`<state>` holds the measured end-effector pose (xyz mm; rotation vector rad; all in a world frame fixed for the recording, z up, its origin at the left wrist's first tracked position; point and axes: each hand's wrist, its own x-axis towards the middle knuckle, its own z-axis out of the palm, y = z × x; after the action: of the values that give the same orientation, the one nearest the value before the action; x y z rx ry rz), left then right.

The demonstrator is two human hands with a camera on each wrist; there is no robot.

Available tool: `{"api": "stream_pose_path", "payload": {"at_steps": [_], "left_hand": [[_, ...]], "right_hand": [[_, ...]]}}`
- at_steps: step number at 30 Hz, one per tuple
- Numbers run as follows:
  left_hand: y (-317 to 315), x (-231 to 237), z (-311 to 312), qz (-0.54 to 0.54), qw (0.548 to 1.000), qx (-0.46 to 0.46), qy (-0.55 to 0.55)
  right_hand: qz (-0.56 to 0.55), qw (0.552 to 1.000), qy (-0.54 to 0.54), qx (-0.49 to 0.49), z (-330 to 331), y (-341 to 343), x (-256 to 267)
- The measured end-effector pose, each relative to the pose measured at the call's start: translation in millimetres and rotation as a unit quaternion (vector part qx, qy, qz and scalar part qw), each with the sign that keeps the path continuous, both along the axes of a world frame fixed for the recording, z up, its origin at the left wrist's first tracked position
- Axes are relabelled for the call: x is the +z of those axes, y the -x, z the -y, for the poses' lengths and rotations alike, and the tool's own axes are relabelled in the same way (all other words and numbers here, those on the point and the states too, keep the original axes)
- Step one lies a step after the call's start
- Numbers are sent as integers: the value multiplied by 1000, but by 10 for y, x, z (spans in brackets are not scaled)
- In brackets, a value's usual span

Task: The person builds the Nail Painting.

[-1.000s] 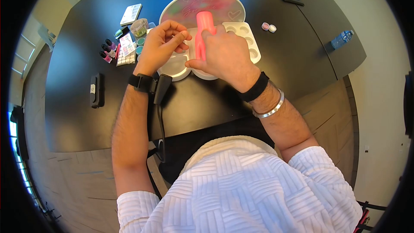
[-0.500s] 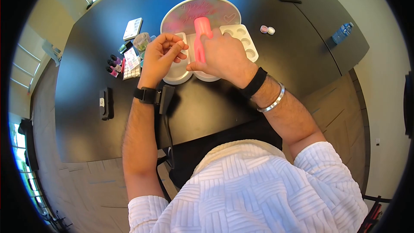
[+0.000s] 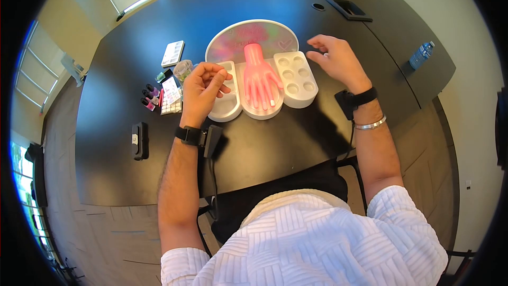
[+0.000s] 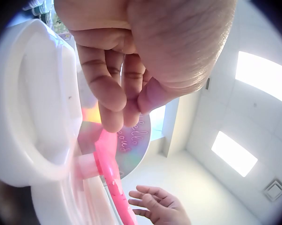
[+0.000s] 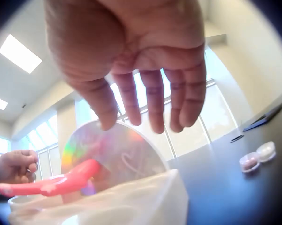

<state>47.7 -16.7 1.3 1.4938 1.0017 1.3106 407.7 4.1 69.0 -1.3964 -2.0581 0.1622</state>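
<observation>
A pink practice hand lies palm down, fingers toward me, over the middle section of a white tray with round wells on the right. One of its fingertips bears a white nail. My left hand hovers above the tray's left section, fingers loosely curled and thumb close to the fingertips; nothing shows between them in the left wrist view. Off to the right, my right hand is raised beyond the tray's right section, fingers relaxed and holding nothing. A round mirror-like panel with writing stands behind the practice hand.
Left of the tray are nail polish bottles, a clear tub, a sheet of small stickers and a white palette case. A black case lies nearer. At right stands a water bottle.
My right hand has let go of the pink practice hand and moved away to the right. The practice hand is now turned with its fingers spread toward me. My left hand keeps its pose.
</observation>
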Motion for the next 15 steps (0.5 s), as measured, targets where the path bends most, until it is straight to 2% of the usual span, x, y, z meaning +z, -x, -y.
{"api": "stream_pose_path", "payload": {"at_steps": [1,2,4,5,9,11,15], "left_hand": [[-4,9,-2,1,1000,1,-3],[-3,16,3,3,1000,17,-3],[5,22,-6,3,999,31,-7],[15,13,-16,11,999,41,-13],[35,-17,-29,22,997,67,-21],[35,-11,-20,24,996,77,-23],[35,5,-12,27,995,97,-22]], "right_hand": [[19,998,8,-54,-75,-150,-61],[19,998,5,-54,-137,-287,-136],[77,988,12,-133,-265,-528,-329],[63,986,39,-151,-313,-604,-399],[86,983,39,-159,-344,-776,-614],[73,987,54,-130,-325,-772,-639],[72,985,84,-134,-353,-748,-609]]}}
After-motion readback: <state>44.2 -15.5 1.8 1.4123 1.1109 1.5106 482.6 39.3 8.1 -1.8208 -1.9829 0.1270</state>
